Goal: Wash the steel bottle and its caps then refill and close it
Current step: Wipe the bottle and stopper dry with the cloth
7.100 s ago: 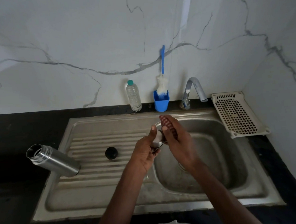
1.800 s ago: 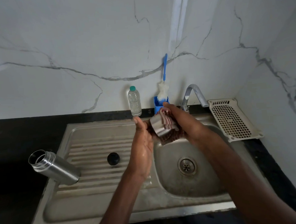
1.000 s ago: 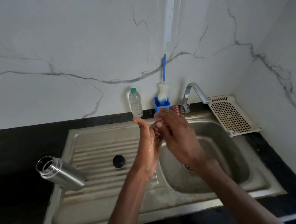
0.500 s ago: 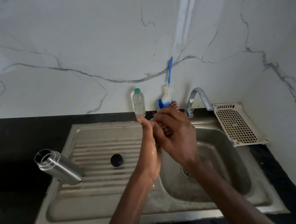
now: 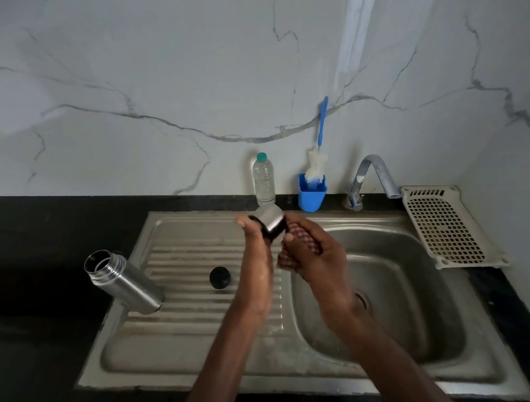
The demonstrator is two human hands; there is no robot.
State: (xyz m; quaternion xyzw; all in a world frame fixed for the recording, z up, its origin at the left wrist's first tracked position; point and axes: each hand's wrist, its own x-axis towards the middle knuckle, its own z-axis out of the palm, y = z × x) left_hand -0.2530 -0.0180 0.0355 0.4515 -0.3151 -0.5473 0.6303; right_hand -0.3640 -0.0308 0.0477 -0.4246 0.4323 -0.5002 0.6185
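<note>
**Steel cap half hidden between our hands**

Our left hand (image 5: 256,259) gripped the round steel outer cap (image 5: 270,221) above the steel sink (image 5: 185,352), its fingers hidden. Our right hand (image 5: 317,259) clutched a mostly covered red checked scrubbing cloth (image 5: 300,234). The open cylindrical steel bottle (image 5: 125,282) lay on the drainboard's left edge beside the small black inner cap (image 5: 220,277).

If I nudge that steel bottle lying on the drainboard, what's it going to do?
The steel bottle lies on its side, so it would probably roll. It rests across the sink edge, so it might pivot or slide down the ribbed drainboard. Its mouth is open and looks empty, so it is likely light.
</note>
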